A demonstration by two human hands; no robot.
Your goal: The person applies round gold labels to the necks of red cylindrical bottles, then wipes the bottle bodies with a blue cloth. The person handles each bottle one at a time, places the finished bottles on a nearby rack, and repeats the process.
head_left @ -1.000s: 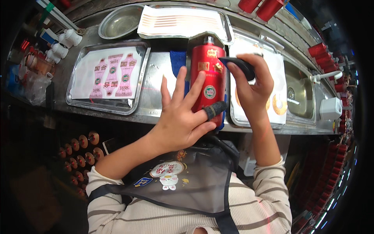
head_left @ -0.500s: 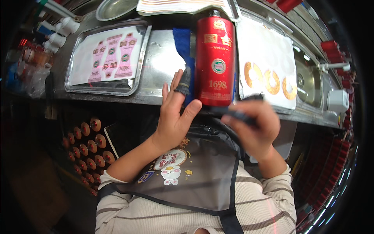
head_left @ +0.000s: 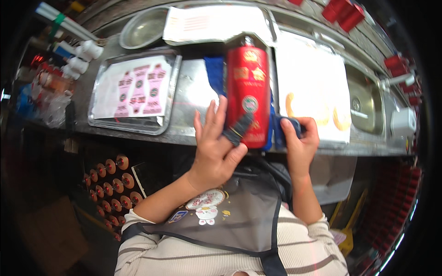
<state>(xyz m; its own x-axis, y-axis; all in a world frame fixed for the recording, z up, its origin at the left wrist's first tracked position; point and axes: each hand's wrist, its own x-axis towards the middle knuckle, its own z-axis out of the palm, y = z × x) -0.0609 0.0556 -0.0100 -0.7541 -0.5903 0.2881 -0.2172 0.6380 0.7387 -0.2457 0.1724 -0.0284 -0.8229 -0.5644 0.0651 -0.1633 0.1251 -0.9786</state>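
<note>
A glossy red bottle (head_left: 248, 85) with gold lettering and a green round emblem lies on its back, its neck pointing away from me. Under it is a blue cloth (head_left: 214, 76). My left hand (head_left: 214, 149) has its fingers spread at the bottle's lower left. Its index finger wears a black finger cot (head_left: 239, 129) and lies over the bottle's front. Just right of the bottle's base, my right hand (head_left: 301, 142) is closed around a small dark blue piece (head_left: 278, 131); its exact kind is unclear.
On the left, a metal tray (head_left: 133, 126) holds a sheet of pink decals (head_left: 139, 89). Gold ring decals lie on a white sheet (head_left: 311, 69) at right, beside a sink (head_left: 363, 101). A steel bowl (head_left: 145, 27) stands at the back; racked bottles (head_left: 110, 186) are below left.
My left index finger has come over the bottle's front. The right hand has moved from below the bottle's base to its right side. The whole view has shifted slightly.
</note>
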